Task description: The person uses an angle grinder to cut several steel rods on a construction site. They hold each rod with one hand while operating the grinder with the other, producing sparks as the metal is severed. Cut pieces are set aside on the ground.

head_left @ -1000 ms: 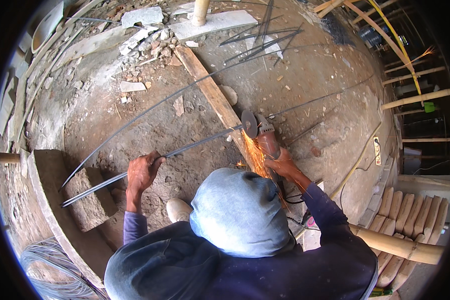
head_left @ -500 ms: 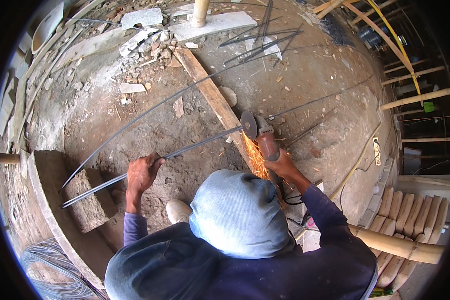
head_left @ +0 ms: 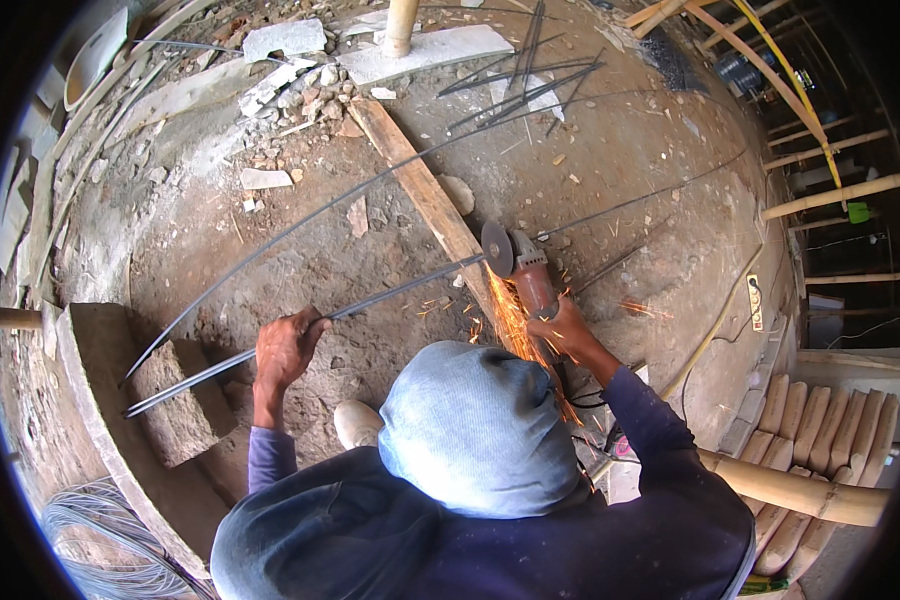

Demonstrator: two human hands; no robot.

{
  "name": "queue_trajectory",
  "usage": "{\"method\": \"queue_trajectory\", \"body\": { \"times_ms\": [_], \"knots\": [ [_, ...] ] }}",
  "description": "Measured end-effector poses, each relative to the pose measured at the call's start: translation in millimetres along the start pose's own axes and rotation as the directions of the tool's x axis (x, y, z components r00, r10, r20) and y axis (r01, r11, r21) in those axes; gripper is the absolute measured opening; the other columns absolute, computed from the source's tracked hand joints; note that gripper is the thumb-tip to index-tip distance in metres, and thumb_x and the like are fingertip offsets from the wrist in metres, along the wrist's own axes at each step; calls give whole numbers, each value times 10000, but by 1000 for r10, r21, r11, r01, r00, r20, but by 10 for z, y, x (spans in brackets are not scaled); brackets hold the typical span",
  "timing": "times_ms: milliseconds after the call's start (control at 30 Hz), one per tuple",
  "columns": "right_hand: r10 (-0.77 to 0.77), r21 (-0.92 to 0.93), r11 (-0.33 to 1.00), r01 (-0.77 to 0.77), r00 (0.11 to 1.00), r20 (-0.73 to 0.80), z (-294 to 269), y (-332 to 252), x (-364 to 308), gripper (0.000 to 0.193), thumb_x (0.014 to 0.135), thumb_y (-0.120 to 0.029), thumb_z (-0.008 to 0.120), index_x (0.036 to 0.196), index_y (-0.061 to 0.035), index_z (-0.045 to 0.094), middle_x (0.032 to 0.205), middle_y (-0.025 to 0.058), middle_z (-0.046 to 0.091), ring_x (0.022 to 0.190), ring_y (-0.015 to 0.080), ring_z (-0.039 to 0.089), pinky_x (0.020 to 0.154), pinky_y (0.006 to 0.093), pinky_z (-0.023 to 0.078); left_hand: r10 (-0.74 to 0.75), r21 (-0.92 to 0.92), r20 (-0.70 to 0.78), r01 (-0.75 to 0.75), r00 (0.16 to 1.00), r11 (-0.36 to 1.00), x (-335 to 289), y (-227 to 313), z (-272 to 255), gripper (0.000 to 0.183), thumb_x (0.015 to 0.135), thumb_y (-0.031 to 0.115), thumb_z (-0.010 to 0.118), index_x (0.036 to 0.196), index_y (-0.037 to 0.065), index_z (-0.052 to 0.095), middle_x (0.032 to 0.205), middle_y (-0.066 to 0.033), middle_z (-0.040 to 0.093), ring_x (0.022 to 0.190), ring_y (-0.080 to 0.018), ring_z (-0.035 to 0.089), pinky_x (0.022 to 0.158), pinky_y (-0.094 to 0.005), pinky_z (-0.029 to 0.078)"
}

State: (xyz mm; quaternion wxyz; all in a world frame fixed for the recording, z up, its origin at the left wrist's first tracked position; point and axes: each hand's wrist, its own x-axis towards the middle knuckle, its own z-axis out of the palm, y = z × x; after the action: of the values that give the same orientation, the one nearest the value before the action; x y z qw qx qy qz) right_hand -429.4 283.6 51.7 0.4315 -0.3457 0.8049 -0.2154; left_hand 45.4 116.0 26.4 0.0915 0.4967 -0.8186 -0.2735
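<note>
My left hand (head_left: 286,348) is closed round thin steel rods (head_left: 400,288) lying side by side. They slope up to the right onto a wooden plank (head_left: 425,195), and their left end rests by a rough block (head_left: 175,405). Gripped in my right hand (head_left: 570,332) is an angle grinder (head_left: 536,287). Its dark cutting disc (head_left: 497,249) stands at the rods where they cross the plank. Orange sparks (head_left: 511,318) spray from there down toward me, past the right wrist. My fingers partly hide the grinder's rear body.
A long curved rod (head_left: 270,252) arches over the plank. Cut rods (head_left: 525,90) lie at the back beside rubble (head_left: 320,95) and a bamboo post (head_left: 400,30). Coiled wire (head_left: 110,540) sits lower left. A power strip (head_left: 755,302), cable and bamboo pole (head_left: 795,488) are on the right.
The spark stream has grown wider, with stray sparks now left of the grinder and right of my right hand. Both hands, the rods and the grinder have hardly moved.
</note>
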Motion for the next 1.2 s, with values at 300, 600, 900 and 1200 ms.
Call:
{"method": "queue_trajectory", "body": {
  "times_ms": [300,600,900,1200],
  "knots": [
    [-22,13,1000,22,1000,-4,22,88,14,521,749,-233,884,1181,-4,700,1004,110,755,860,205,725,798,395,585,-1,-4,2,1,1000,1000,-5,7,-13,290,1039,418,730,1043,128,748,814,-160,741,787,-412,725,699,-512,537],
    [-129,-17,992,129,991,-26,30,83,25,500,796,-169,867,1206,13,646,958,80,725,788,179,711,718,378,591,7,0,-18,-7,1000,1000,-7,-7,0,281,1034,411,738,1042,130,744,803,-155,736,777,-408,723,696,-512,537],
    [-178,-22,984,176,979,-104,76,80,36,480,793,-187,852,1201,10,696,988,82,753,835,177,731,767,372,595,14,-2,-13,-14,1000,1000,0,-6,8,292,1039,422,730,1035,130,742,801,-161,733,781,-411,721,702,-517,535],
    [-10,72,997,8,999,38,26,106,31,501,791,-200,857,1210,15,685,941,89,741,827,179,739,758,383,603,3,2,2,-3,1000,1000,3,-9,7,307,1045,437,717,1044,131,737,806,-164,733,797,-414,724,709,-522,536]
  ]
}}
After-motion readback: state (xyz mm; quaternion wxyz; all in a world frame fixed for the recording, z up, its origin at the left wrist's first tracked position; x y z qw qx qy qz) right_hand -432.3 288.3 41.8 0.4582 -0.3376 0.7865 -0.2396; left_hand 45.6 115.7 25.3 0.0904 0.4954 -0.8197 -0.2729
